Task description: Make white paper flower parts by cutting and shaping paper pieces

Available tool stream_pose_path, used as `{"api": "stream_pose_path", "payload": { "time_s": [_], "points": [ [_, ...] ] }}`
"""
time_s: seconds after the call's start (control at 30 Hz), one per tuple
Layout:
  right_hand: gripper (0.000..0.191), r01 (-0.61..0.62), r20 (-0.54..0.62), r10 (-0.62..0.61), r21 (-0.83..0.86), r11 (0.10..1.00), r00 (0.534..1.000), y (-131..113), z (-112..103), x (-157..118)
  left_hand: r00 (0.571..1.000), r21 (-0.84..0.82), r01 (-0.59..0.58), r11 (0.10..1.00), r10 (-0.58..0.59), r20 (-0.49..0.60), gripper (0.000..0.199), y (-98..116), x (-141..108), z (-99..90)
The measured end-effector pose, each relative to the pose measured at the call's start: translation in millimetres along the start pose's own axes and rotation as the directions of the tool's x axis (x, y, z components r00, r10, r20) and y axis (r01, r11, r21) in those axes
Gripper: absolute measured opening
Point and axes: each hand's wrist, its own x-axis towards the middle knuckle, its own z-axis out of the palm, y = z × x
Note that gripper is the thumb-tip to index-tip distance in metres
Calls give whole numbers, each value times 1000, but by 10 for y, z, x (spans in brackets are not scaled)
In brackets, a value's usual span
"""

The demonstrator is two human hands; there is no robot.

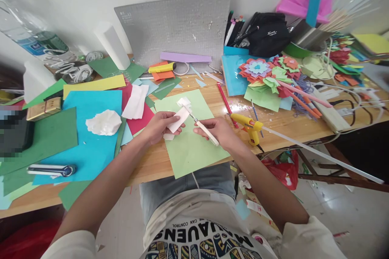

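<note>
My left hand [161, 127] pinches a small folded piece of white paper [178, 120] between thumb and fingers. My right hand [217, 129] grips white-handled scissors [207, 132], seen edge-on, with their metal blades at the paper's right side. Both hands are over a light green paper sheet [191, 153] that overhangs the table's front edge. Just beyond the held piece lies a white scrap [183, 102]. Another small pale scrap [169, 136] shows under my left hand.
Left are blue paper [91, 153], crumpled white tissue [103, 122] and a stapler-like tool [51, 169]. A yellow glue gun [251, 127] lies right, near a red pen [227, 103] and paper flowers [257, 69]. A grey cutting mat [176, 28] leans on the wall.
</note>
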Motion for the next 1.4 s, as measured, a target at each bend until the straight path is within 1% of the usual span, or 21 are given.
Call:
{"api": "stream_pose_path", "payload": {
  "time_s": [0.17, 0.27, 0.33, 0.4, 0.47, 0.53, 0.6, 0.73, 0.87, 1.1, 1.23, 1.4],
  "points": [
    [52, -42, -27, 43, 22, 999, 999, 49, -4, 61, 997, -17, 19, 1000, -20, -73, 23, -10, 32, 3],
    [51, -50, -14, 50, 29, 998, 999, 10, 1, 38, 996, -10, 1, 1000, -2, -86, 25, -17, 37, -8],
    [50, -44, 4, 44, 58, 997, 999, -42, -9, -7, 996, -9, -48, 999, 47, -70, 31, -20, 30, -26],
    [49, -12, 39, 9, 72, 997, 999, -95, -30, -70, 991, -18, -127, 992, 126, -37, 36, -18, 12, -43],
    [49, 33, 88, -38, 54, 998, 995, -135, -50, -141, 980, -34, -197, 980, 197, -5, 39, -11, -13, -53],
    [48, 55, 144, -56, 6, 998, 988, -157, -53, -206, 973, -43, -228, 973, 229, 18, 40, -5, -38, -52],
    [46, 80, 164, -70, -59, 995, 984, -165, -33, -252, 975, -44, -219, 975, 221, 36, 40, -5, -53, -41],
    [40, 165, 82, -150, -220, 962, 985, -185, 36, -276, 983, -33, -167, 985, 169, 71, 39, -14, -56, -17],
    [36, 204, 83, -187, -308, 929, 979, -221, 68, -262, 986, -26, -141, 990, 143, 89, 38, -13, -52, 0],
    [35, 236, 55, -230, -308, 922, 972, -188, 90, -259, 989, -24, -130, 991, 132, 66, 38, -15, -46, 21],
    [38, 230, 68, -219, -287, 930, 973, -178, 85, -258, 992, -3, -113, 994, 113, 52, 40, -13, -38, 26],
    [42, 196, 83, -183, -202, 959, 980, -130, 96, -208, 993, 13, -100, 995, 99, 57, 41, -2, -40, 46]
  ]
}}
